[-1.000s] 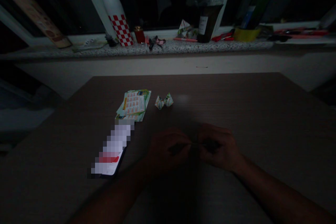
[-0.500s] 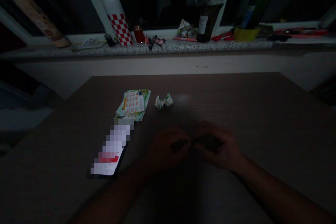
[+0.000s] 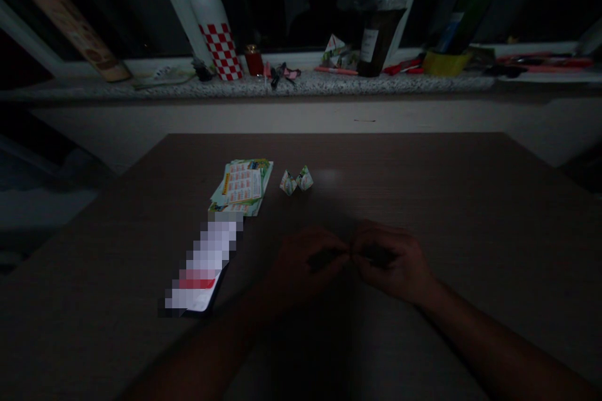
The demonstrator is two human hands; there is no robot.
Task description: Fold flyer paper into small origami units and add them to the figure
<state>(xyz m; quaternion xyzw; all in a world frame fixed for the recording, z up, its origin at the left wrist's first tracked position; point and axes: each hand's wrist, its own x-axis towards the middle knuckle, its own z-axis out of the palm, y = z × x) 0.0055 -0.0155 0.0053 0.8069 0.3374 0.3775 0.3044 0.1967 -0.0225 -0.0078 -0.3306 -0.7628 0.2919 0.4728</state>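
In the dim head view my left hand (image 3: 308, 263) and my right hand (image 3: 392, 257) meet fingertip to fingertip over the table. Both are closed in a pinch; whatever lies between the fingers is too dark and small to make out. Beyond them stands a small folded paper piece (image 3: 305, 179) with two pointed halves, printed in green and white. Left of it lies a stack of printed paper sheets (image 3: 242, 187). A phone (image 3: 202, 269) with a lit, blurred screen rests nearer to my left forearm.
The brown table (image 3: 404, 169) reaches the wall below a granite sill (image 3: 315, 83). On the sill stand a red-checked white bottle (image 3: 221, 50), a dark cup (image 3: 379, 44), a red jar (image 3: 254, 61), a yellow tape roll (image 3: 446, 64) and a tilted cylinder (image 3: 70, 22).
The whole view has shifted slightly, so things appear a little further right. My fingertips are a little closer together; the papers and the phone stay where they lay.
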